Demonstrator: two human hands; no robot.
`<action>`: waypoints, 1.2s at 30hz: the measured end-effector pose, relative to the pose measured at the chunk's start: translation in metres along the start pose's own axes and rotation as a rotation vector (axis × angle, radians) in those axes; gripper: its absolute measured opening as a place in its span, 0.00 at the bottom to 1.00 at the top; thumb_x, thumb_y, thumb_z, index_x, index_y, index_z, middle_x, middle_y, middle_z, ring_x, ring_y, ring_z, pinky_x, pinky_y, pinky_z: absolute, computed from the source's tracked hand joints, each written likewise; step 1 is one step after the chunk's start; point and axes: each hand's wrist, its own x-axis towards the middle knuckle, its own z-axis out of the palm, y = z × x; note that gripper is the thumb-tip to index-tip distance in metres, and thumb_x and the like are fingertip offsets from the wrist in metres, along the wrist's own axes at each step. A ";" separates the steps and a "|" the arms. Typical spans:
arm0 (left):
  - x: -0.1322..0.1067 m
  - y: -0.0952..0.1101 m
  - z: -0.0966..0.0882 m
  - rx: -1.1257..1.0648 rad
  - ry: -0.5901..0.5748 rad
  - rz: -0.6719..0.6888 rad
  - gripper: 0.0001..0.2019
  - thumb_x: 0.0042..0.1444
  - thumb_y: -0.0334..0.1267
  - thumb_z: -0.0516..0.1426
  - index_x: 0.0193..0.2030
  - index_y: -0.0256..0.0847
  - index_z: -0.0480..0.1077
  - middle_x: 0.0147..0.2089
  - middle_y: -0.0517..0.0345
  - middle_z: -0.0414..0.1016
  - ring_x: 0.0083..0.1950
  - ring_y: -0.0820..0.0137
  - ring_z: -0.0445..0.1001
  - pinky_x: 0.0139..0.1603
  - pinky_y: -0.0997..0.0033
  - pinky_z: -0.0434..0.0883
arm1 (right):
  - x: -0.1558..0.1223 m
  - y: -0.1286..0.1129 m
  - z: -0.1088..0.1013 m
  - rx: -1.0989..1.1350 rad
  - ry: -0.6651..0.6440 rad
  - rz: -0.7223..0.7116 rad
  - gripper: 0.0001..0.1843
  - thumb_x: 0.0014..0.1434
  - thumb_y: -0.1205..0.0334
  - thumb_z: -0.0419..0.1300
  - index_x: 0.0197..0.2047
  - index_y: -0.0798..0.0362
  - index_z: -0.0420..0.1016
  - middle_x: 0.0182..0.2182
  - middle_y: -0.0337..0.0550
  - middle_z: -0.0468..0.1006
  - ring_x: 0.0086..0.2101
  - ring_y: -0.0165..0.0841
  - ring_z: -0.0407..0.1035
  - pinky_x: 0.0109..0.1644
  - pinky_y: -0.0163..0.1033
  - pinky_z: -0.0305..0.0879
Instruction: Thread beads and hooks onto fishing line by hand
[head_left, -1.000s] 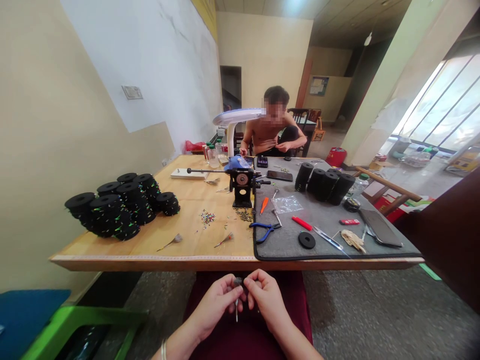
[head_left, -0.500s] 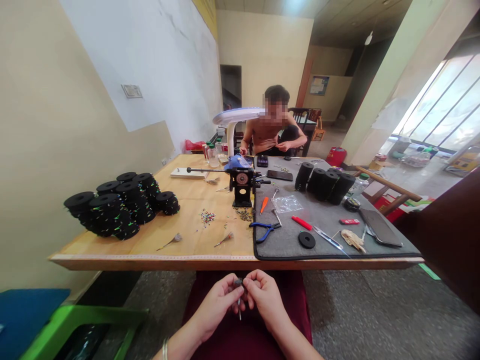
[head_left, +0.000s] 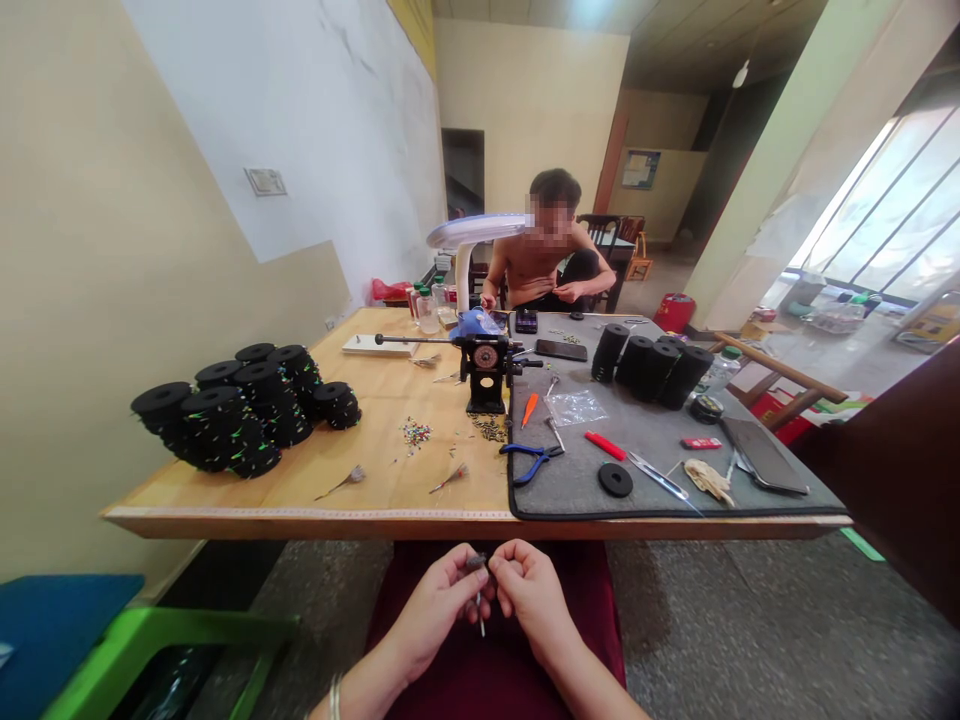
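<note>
Over my lap, just below the table's front edge, my left hand (head_left: 442, 605) is closed around a slim tool with a dark top and a pale rod (head_left: 481, 622) pointing down. Beside it, my right hand (head_left: 531, 595) pinches thumb and finger together at the tool's dark top. Whatever those right fingertips hold is too small to make out. On the table beyond lie blue-handled pliers (head_left: 532, 462), a flat black foam spool (head_left: 615, 480) and two small bundles of fine strands, one of them a feathery bundle (head_left: 450, 478).
A black winding device with a dial (head_left: 485, 385) stands mid-table. Stacked black spools (head_left: 214, 420) fill the left; more black spools (head_left: 652, 370) stand on the grey mat (head_left: 570, 500). Tweezers (head_left: 660, 477) lie at right. Another person (head_left: 540, 270) sits opposite, behind a lamp (head_left: 463, 270).
Both hands stay almost in place, with only a slight shift of the fingers around the tool. The whole view has moved very slightly.
</note>
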 end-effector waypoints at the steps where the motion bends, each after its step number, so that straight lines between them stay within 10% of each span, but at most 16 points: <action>1: 0.000 0.001 0.000 0.013 0.002 0.010 0.13 0.50 0.44 0.62 0.29 0.38 0.65 0.24 0.61 0.74 0.23 0.76 0.68 0.24 0.77 0.59 | 0.000 0.000 0.000 -0.005 -0.005 0.002 0.19 0.47 0.47 0.63 0.26 0.53 0.64 0.08 0.27 0.63 0.11 0.22 0.52 0.18 0.29 0.44; 36: 0.006 -0.004 0.001 -0.052 0.160 0.044 0.13 0.49 0.45 0.61 0.29 0.39 0.64 0.22 0.67 0.65 0.21 0.79 0.59 0.23 0.79 0.56 | 0.004 0.009 0.000 -0.042 -0.004 0.012 0.15 0.49 0.51 0.60 0.24 0.53 0.62 0.08 0.25 0.59 0.11 0.20 0.46 0.18 0.30 0.39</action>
